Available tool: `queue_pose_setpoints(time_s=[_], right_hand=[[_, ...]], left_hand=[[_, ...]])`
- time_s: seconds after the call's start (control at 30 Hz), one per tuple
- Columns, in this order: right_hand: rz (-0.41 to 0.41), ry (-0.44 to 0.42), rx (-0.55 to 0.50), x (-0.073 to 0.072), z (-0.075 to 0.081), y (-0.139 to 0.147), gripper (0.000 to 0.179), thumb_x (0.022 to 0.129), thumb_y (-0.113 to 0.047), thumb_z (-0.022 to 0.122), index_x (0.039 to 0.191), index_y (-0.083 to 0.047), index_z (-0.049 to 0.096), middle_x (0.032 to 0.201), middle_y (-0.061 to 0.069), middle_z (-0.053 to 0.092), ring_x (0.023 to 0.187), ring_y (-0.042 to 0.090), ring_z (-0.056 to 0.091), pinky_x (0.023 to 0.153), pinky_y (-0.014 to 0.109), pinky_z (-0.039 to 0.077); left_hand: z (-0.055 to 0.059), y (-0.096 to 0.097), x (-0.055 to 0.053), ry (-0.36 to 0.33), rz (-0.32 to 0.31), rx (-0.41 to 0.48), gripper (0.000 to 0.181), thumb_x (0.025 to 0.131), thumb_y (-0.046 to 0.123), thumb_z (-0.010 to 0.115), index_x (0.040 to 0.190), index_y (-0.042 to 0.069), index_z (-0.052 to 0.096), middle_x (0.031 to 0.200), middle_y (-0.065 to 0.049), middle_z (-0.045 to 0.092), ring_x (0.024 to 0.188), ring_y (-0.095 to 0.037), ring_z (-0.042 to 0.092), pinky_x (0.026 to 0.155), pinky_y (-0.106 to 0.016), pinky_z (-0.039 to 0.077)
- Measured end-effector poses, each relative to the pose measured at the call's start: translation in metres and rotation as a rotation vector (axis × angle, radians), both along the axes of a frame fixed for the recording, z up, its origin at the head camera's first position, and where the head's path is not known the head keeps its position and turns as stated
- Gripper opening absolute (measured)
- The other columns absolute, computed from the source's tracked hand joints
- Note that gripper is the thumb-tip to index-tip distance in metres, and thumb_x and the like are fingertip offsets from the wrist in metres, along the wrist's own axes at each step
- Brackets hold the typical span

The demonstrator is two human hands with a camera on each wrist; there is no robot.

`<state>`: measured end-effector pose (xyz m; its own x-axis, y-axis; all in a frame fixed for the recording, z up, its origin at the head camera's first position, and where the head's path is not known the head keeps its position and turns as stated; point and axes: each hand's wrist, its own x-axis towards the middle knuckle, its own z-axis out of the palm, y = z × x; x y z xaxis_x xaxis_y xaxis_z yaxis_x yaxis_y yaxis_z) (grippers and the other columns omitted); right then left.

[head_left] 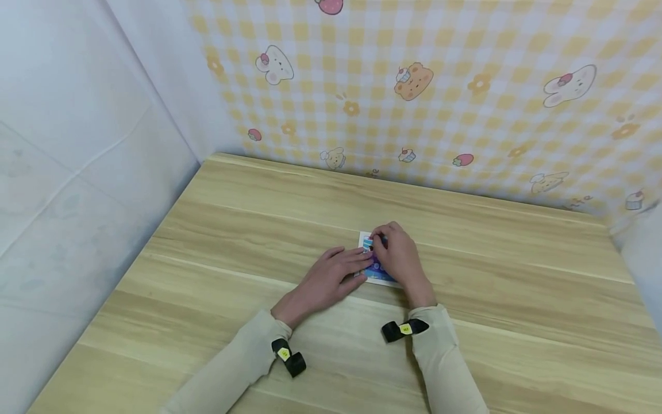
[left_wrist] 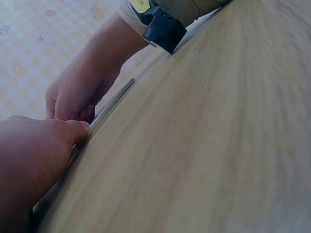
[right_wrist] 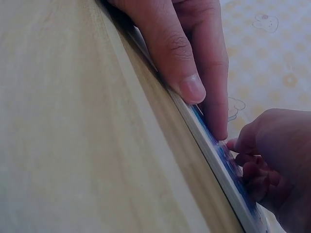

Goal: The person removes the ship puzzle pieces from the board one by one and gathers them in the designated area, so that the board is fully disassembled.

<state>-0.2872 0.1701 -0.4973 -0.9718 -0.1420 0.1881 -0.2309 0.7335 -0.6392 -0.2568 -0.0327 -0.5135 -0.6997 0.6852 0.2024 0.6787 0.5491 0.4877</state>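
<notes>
A flat board with a white border and a blue and purple picture lies on the table; in the right wrist view its thick pale edge shows. My left hand rests on its left part, fingers straight and pointing right. In the right wrist view, the left thumb presses on the near edge. My right hand is over the board's right part, fingers curled and tips down at the picture. Thumb and forefinger come close together there; whether a small thing is between them is hidden.
The wooden table reaches out on all sides of the board. A yellow checked cloth with cartoon prints hangs behind it, and a white sheet hangs at the left. Each wrist wears a black strap with a camera.
</notes>
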Motion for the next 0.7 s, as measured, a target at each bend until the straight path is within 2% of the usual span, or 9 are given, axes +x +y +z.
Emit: queue_pose_setpoints(time_s=[0.13, 0.43, 0.7], right_hand=[[-0.012, -0.004, -0.033, -0.0005, -0.0024, 0.0011, 0.018, 0.101, -0.011, 0.058, 0.101, -0.003, 0.073, 0.107, 0.015, 0.066, 0.083, 0.027, 0.061, 0.078, 0.045, 0.054], [-0.034, -0.064, -0.162, 0.0003, -0.003, 0.0045, 0.016, 0.101, -0.016, 0.062, 0.107, -0.005, 0.072, 0.1, 0.01, 0.067, 0.071, 0.021, 0.056, 0.063, 0.033, 0.045], [-0.024, -0.113, -0.17, -0.001, -0.0033, 0.009, 0.019, 0.099, -0.018, 0.069, 0.111, -0.005, 0.075, 0.097, 0.009, 0.066, 0.072, 0.019, 0.054, 0.062, 0.031, 0.044]], left_hand=[[-0.0007, -0.0003, 0.0, 0.006, -0.004, 0.004, 0.044, 0.11, 0.033, 0.053, 0.15, 0.016, 0.055, 0.156, 0.005, 0.05, 0.149, -0.013, 0.038, 0.126, -0.046, 0.024], [-0.0011, 0.0, 0.0012, 0.002, -0.005, -0.001, 0.044, 0.11, 0.033, 0.053, 0.15, 0.016, 0.055, 0.157, 0.006, 0.049, 0.15, -0.013, 0.038, 0.127, -0.047, 0.023], [0.0009, 0.0002, 0.0022, -0.01, -0.002, -0.014, 0.044, 0.11, 0.034, 0.051, 0.151, 0.017, 0.054, 0.158, 0.007, 0.047, 0.151, -0.013, 0.036, 0.127, -0.046, 0.022]])
